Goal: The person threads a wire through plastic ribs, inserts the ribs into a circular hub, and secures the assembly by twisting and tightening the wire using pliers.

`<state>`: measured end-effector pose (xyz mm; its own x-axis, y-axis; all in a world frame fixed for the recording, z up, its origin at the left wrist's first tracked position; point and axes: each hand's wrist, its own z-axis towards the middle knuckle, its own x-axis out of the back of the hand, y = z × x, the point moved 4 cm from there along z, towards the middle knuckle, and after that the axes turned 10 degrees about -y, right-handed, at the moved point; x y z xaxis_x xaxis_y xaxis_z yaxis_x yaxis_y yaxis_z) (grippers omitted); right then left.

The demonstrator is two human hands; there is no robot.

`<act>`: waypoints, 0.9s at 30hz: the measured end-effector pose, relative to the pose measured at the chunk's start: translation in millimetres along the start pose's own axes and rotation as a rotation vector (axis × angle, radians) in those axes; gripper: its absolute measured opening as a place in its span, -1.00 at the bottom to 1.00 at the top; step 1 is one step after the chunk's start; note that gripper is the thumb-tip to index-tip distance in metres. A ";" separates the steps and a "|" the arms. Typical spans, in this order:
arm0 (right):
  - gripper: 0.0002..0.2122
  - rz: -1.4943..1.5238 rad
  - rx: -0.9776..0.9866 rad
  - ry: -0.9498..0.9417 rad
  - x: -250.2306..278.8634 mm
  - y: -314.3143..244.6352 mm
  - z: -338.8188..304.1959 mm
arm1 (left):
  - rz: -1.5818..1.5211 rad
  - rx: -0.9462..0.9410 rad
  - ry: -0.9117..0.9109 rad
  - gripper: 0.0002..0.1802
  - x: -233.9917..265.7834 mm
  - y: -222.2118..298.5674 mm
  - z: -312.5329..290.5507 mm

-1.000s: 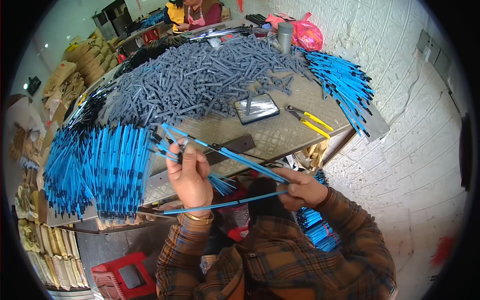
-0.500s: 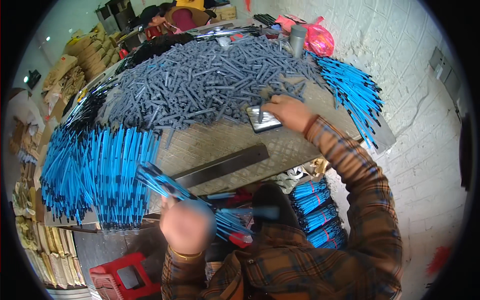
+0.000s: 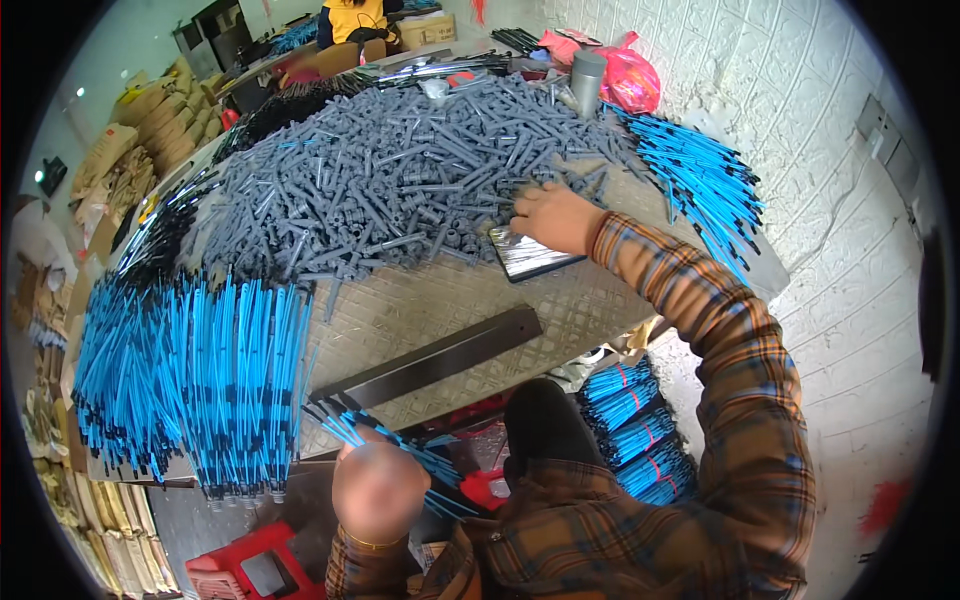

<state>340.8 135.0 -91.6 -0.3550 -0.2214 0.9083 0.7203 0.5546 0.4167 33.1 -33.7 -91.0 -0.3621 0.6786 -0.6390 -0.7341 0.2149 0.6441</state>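
Left hand (image 3: 380,490) on the bundle (image 3: 430,460), right hand (image 3: 560,217) at the heap (image 3: 390,180)

The bundle of slim blue rods with black ends is on the near side of the bar (image 3: 430,355), by its left end. The left hand, blurred, holds it with rods sticking out on both sides. The right hand is beyond the bar's right end, bent over the edge of the heap of grey pieces and just above the slab (image 3: 535,262); its fingertips are hidden, so I cannot tell whether they pinch anything.

The rods look light, smooth and a little springy, likely to slide over one another and fan out if gripped loosely. Around the middle seems the best place to hold them, with the ends free. The grey pieces look like light, stiff plastic, not fragile; being tangled, they are probably best pinched singly by the shaft, from the heap's edge nearest the bar.

I can read no writing on the rods, the grey pieces or the bar. The carton (image 3: 427,30), far beyond the bar, bears dark marks too small to make out.
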 end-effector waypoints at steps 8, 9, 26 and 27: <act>-0.56 0.617 -0.281 0.418 6.4 49.9 26.5 | -0.001 0.216 0.148 -0.78 11.7 -22.5 -11.2; -0.56 0.618 -0.303 0.401 -7.6 65.3 18.8 | -0.018 0.236 0.142 -0.78 10.4 -22.8 -14.7; -0.53 1.504 -1.020 0.080 -80.0 102.8 45.7 | -0.061 0.162 0.076 -0.75 30.3 -18.5 -5.8; -0.55 1.583 -0.994 0.268 -70.3 91.9 65.6 | -0.066 0.154 0.065 -0.74 34.1 -15.0 -12.5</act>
<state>392.8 254.1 -119.6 0.9100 -0.1970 0.3647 0.3168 -0.2365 -0.9185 24.6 -22.6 -127.7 -0.3565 0.6137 -0.7045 -0.6623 0.3658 0.6538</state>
